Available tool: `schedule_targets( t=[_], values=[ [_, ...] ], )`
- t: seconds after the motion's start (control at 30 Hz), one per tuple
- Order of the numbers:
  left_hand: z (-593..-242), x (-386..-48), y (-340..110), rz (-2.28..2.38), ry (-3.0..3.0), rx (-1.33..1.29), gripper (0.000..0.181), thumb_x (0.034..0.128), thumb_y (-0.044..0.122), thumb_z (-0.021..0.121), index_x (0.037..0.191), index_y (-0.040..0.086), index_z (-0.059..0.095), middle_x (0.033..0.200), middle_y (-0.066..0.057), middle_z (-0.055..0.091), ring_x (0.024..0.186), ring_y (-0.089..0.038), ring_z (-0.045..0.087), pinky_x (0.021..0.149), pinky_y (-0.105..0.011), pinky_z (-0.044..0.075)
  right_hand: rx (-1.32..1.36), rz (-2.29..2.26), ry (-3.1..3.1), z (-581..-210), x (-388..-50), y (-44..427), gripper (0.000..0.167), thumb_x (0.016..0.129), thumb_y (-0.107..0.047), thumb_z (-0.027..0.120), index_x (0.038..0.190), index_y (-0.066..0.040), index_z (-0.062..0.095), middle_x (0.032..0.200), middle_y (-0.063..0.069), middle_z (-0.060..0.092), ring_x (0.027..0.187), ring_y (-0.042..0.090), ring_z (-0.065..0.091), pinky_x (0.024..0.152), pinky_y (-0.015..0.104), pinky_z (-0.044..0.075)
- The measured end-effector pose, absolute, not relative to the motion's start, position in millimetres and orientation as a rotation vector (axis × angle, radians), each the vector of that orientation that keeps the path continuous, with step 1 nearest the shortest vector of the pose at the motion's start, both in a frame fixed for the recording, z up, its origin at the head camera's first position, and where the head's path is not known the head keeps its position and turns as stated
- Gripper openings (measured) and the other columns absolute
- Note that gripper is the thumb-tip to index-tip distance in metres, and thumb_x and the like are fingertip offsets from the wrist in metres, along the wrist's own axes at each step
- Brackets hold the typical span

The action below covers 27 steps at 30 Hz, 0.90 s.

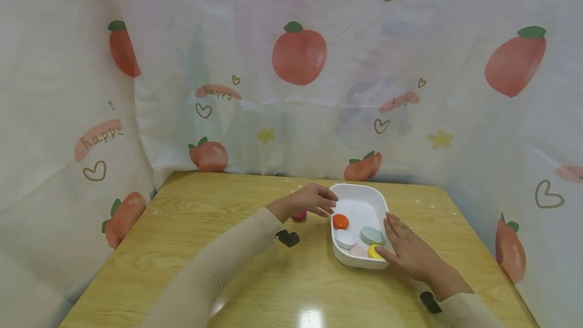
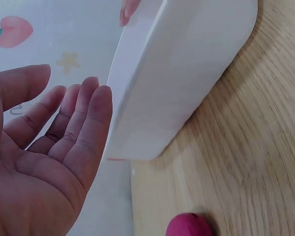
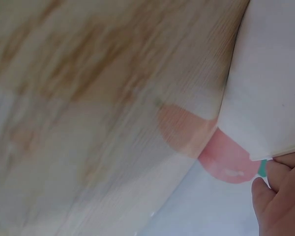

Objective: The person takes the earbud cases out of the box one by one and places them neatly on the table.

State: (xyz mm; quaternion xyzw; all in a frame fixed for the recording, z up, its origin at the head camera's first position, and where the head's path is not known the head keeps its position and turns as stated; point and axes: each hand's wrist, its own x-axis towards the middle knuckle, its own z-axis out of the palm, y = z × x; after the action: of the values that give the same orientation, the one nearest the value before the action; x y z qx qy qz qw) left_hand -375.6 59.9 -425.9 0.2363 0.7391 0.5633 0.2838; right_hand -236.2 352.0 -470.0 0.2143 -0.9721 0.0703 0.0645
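A white tray (image 1: 360, 263) with rounded corners stands on the table. Inside its near half lie an orange rounded piece (image 1: 340, 221), a white one (image 1: 345, 239), a pale green oval one (image 1: 372, 235), a pink one (image 1: 359, 251) and a yellow one (image 1: 375, 251). My left hand (image 1: 306, 201) hovers by the tray's left rim, palm up in the left wrist view, fingers slightly bent and holding nothing. Below it a magenta rounded piece (image 1: 299, 215) rests on the table, partly hidden. My right hand (image 1: 412, 249) lies along the right rim, fingers extended, its thumb near the yellow piece.
The wooden table (image 1: 218, 206) carries a few small white specks towards its back and sides. A pale curtain (image 1: 291, 115) printed with fruit and hearts surrounds the table at the back and both sides. A dark band sits at each wrist.
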Motion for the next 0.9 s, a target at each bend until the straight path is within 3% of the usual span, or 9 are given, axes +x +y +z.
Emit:
schedule_targets(
  t=[0.2, 0.43, 0.67, 0.9],
  values=[
    [-427.4, -369.8, 70.2, 1.539, 1.922, 0.672, 0.039, 0.0932, 0.01, 0.067, 0.126, -0.007, 0.057, 0.121, -0.021, 0.061, 0.1, -0.027, 0.066, 0.077, -0.035, 0.058, 0.643, 0.209, -2.94, -470.1, -236.9, 352.4, 0.085, 0.098, -0.054, 0.048, 0.146, 0.013, 0.027, 0.156, 0.026, 0.017, 0.143, 0.041, 0.016, 0.111, 0.054, 0.025],
    [-427.7, -364.9, 82.4, 1.508, 1.936, 0.699, 0.037, 0.0919, 0.008, 0.067, 0.124, -0.007, 0.059, 0.119, -0.025, 0.062, 0.094, -0.023, 0.068, 0.077, -0.033, 0.057, 0.641, 0.19, -2.946, -470.8, -237.4, 352.5, 0.086, 0.098, -0.054, 0.047, 0.146, 0.013, 0.027, 0.156, 0.026, 0.017, 0.143, 0.041, 0.016, 0.111, 0.055, 0.025],
    [-430.1, -366.0, 98.8, 1.463, 1.978, 0.696, 0.032, 0.0912, 0.005, 0.067, 0.121, -0.005, 0.062, 0.1, -0.009, 0.069, 0.087, -0.017, 0.068, 0.077, -0.032, 0.057, 0.636, 0.217, -2.957, -468.9, -235.5, 349.9, 0.085, 0.098, -0.054, 0.048, 0.145, 0.014, 0.028, 0.156, 0.027, 0.018, 0.142, 0.042, 0.016, 0.111, 0.057, 0.024],
    [-429.2, -367.5, 116.4, 1.497, 1.916, 0.705, 0.034, 0.0927, 0.002, 0.064, 0.124, -0.009, 0.058, 0.095, -0.006, 0.067, 0.086, -0.019, 0.068, 0.075, -0.037, 0.058, 0.629, 0.192, -2.973, -467.4, -237.5, 350.8, 0.085, 0.098, -0.054, 0.047, 0.146, 0.013, 0.027, 0.156, 0.026, 0.018, 0.143, 0.042, 0.016, 0.111, 0.057, 0.024]
  ],
)
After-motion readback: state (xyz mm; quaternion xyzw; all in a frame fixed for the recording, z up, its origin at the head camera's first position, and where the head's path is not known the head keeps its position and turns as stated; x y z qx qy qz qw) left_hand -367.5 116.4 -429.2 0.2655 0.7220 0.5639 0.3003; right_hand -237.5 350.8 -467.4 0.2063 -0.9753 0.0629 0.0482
